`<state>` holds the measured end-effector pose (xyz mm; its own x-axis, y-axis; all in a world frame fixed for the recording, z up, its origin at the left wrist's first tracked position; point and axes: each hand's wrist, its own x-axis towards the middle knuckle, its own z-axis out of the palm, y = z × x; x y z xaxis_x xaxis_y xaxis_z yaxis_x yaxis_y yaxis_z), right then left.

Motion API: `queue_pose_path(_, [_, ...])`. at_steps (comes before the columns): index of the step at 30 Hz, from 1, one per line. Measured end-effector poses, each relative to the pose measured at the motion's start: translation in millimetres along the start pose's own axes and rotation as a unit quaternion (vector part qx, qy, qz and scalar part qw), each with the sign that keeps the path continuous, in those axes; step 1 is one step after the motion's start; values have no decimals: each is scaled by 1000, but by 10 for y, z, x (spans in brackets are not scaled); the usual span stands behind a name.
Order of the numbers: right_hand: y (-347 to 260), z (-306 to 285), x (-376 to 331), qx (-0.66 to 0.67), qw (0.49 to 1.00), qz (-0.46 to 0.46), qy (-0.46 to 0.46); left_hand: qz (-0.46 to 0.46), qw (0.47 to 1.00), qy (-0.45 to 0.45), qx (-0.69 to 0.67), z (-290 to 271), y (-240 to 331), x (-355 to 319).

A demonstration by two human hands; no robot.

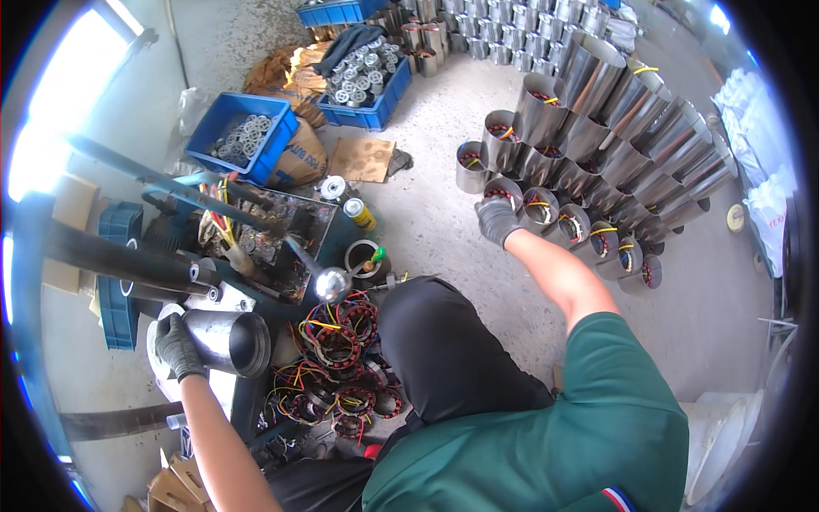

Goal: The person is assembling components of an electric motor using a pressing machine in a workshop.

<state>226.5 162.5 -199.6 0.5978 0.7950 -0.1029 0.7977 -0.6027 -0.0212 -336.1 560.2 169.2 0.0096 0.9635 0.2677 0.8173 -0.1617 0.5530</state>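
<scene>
My left hand (177, 348), in a dark grey glove, is closed around the rear part of a shiny steel cylinder (223, 334) that lies on its side at the press bench. Out to the right, my gloved right hand (496, 224) has its fingers curled at the near rim of a metal motor housing (503, 189) on the floor. Its fingertips are partly hidden against the rim. A red-wound ring sits inside that housing. Beside it stands another upright housing (470, 177) with coloured wires inside.
Rows of steel housings (589, 136) fill the right side. Wound stator rings (337, 346) with loose wires lie by my knee. A ball-ended press lever (333, 284) juts over the bench. Blue crates (281, 141) of metal parts, flat cardboard (362, 160) and a spray can (358, 213) stand beyond.
</scene>
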Motion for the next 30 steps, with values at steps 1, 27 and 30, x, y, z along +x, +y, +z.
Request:
queue_pose_path(1, [-276,-397,-145,11,996,-63,66,-5,999,19,-26,30,-45,5])
queue_pose_path(27, [-5583,-2853,-1504,848,503,-89,-143,-262,690,-177,-651,131,-970,-1073])
queue_pose_path(30, [-5654,-2963,-1562,779,590,-172,-126,-287,668,-160,-667,31,-1003,-986])
